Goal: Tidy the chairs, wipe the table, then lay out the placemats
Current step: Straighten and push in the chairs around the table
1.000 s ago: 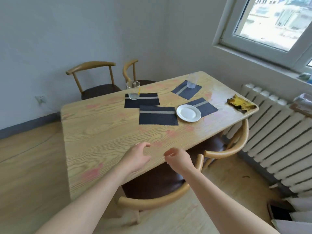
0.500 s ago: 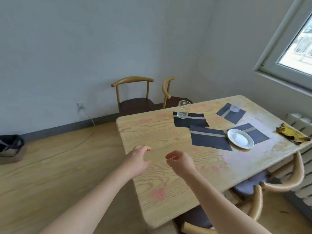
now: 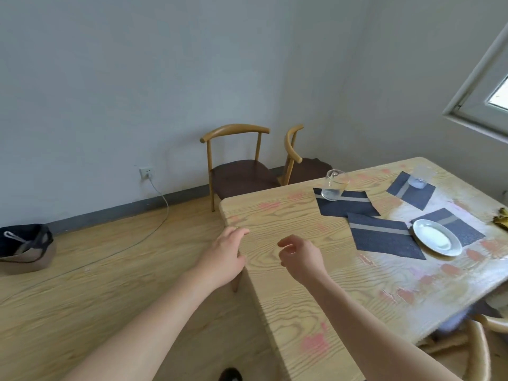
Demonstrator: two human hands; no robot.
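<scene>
Head view: I look down across a wooden counter (image 3: 316, 292) whose top carries pink smears
Left hand: my left hand (image 3: 225, 255) is released, fingers relaxed, over the counter's left edge, grasping nothing
Right hand: my right hand (image 3: 301, 257) hangs just above the counter, fingers loosely curled, empty
Placemats: four dark placemats (image 3: 384, 240) lie askew at the far right of the counter, two of them overlapping
Plate: a white plate (image 3: 437, 240) sits across two mats
Glass: a clear glass (image 3: 334, 185) stands on the leftmost mat, and a second cup (image 3: 419, 177) on the farthest mat
Chairs: two chairs (image 3: 239, 171) stand by the far wall, and a third chair (image 3: 479, 350) is tucked in at the near right
Floor: a bag (image 3: 26, 248) lies at the far left
</scene>
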